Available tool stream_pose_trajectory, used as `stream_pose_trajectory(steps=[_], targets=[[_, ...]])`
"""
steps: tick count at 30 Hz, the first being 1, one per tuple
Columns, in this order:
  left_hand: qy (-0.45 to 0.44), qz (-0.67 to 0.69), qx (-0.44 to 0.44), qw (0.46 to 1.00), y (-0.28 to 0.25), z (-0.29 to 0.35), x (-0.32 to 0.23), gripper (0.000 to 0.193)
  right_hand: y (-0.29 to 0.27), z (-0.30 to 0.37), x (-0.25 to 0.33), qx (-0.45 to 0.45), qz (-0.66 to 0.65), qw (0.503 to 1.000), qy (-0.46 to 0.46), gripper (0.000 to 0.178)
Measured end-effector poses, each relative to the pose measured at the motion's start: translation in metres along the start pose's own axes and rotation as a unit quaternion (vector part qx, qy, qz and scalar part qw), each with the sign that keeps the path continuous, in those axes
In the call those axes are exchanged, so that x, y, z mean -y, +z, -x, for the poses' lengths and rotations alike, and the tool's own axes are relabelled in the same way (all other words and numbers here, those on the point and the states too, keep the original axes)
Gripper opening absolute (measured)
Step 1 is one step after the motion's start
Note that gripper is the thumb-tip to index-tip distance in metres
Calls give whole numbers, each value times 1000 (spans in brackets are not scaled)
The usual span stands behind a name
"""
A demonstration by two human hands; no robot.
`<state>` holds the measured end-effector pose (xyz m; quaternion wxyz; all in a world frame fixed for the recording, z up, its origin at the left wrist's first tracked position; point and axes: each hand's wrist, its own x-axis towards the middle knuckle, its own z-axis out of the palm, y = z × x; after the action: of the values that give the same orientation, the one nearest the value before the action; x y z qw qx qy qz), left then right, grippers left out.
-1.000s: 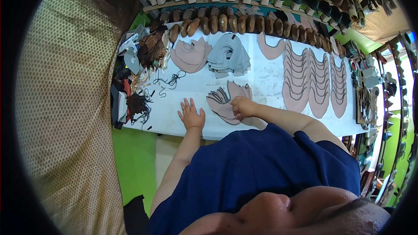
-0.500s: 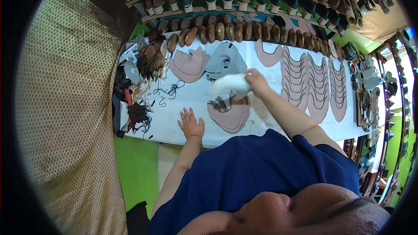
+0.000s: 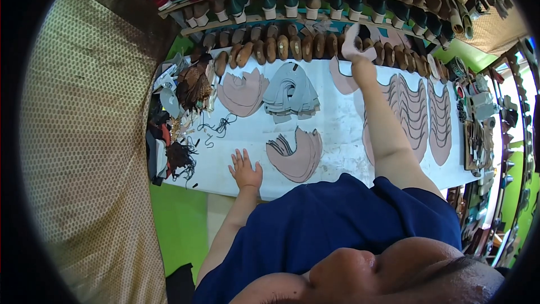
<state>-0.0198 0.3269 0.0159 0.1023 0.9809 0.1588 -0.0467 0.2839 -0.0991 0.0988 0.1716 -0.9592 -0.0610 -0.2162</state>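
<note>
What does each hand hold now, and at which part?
The right hand holds a pale cut leather piece by its lower edge. The left hand holds nothing; it lies flat on the table.

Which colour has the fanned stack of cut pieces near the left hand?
The fanned stack is dusty pink with dark edges, seen in the head view.

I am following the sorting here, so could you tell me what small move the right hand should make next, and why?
Probably lower the right hand and lay its pale cut piece on the pink pieces just below it. The hand is raised over the table's far edge beside the row of wooden lasts, while the left hand rests flat on the table.
</note>
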Motion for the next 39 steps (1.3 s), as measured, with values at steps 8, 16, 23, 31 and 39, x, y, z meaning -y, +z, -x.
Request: stream_pose_trajectory(steps=[8, 16, 23, 31, 39], targets=[[-3, 0, 1, 1000, 4, -4, 1, 75, 87, 109, -11, 77, -33, 996, -36, 37], [-8, 11, -1, 1000, 4, -1, 2, 75, 84, 128, -9, 81, -2, 994, -67, 44], [-7, 8, 4, 1000, 1, 0, 0, 75, 79, 126, -8, 124, 13, 990, -62, 42], [-4, 9, 4, 1000, 0, -1, 0, 74, 66, 125, -5, 190, 11, 980, -54, 39], [-8, 12, -2, 1000, 3, 0, 4, 75, 39, 174, 90, 201, -144, 940, -233, 24]])
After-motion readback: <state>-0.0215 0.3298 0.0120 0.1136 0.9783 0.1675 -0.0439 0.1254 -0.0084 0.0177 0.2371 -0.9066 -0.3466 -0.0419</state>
